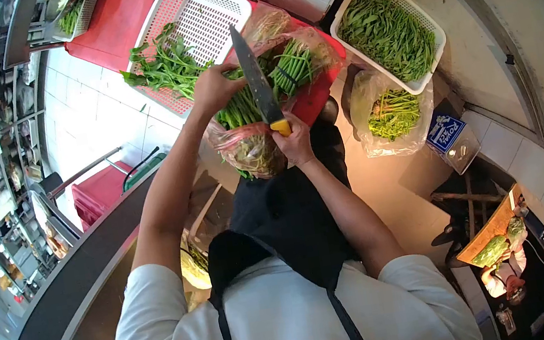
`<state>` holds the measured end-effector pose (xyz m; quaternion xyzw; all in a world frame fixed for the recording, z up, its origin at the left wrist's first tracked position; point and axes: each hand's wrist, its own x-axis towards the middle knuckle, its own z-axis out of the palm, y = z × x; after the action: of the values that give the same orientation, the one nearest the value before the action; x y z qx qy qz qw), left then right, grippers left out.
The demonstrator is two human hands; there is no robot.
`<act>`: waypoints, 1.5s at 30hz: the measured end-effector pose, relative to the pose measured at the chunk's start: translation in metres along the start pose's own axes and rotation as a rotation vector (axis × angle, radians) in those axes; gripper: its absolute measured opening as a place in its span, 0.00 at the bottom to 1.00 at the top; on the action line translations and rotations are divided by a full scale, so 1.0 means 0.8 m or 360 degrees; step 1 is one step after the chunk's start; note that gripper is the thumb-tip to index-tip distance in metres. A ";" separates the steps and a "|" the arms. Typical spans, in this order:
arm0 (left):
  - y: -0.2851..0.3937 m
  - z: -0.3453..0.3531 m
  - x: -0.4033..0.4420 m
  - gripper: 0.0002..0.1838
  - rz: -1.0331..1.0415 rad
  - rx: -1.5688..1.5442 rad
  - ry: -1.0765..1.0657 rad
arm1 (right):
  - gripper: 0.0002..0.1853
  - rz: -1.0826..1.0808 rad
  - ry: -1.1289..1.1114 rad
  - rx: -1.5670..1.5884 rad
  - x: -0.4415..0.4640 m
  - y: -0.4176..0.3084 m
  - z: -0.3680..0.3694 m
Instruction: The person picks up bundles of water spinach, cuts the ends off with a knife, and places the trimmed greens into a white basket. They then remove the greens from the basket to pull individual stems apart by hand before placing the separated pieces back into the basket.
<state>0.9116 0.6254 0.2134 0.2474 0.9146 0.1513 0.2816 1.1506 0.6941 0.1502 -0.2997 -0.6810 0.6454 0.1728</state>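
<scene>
My right hand [294, 141] grips the yellow handle of a large kitchen knife [254, 77], its dark blade pointing up and away from me. Left of the blade, my left hand [216, 89] has its fingers curled at the cut ends of a bundle of green stems [239, 111]; what they pinch is hidden. That bundle sits in a clear plastic bag [251, 146] at my lap. To the right of the knife, a banded bunch of green stems [292, 68] lies in another plastic bag [321, 50]. Loose leafy greens [165, 65] hang over the near-left edge of a white basket [214, 11].
The basket and bags rest on a red surface [317, 98]. At right stand a white basket of cut greens [389, 33] and a plastic bag of stems [394, 113] on the floor. A person [505, 272] is by a wooden board [489, 236] at lower right. A counter edge [94, 295] runs along the left.
</scene>
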 end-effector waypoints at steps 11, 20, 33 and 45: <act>-0.103 0.006 0.096 0.27 -0.0329 -0.0652 -0.0008 | 0.06 0.0314 0.0153 -0.0071 -0.092 0.047 -0.025; -0.060 -0.045 0.034 0.28 -0.0204 -0.0443 0.0294 | 0.08 0.0495 0.0048 -0.0121 -0.093 0.065 -0.056; 0.015 -0.073 -0.209 0.16 0.0548 -0.0635 0.0743 | 0.14 -0.0033 0.0167 -0.1004 0.007 0.025 -0.094; 0.041 -0.057 -0.255 0.25 0.1254 -0.0300 0.0395 | 0.26 -0.0294 -0.1101 -0.0622 0.160 0.033 0.082</act>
<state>1.0433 0.5368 0.3529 0.5313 0.7592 0.3591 0.1112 1.0170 0.7239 0.0979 -0.0296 -0.8328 0.5484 -0.0695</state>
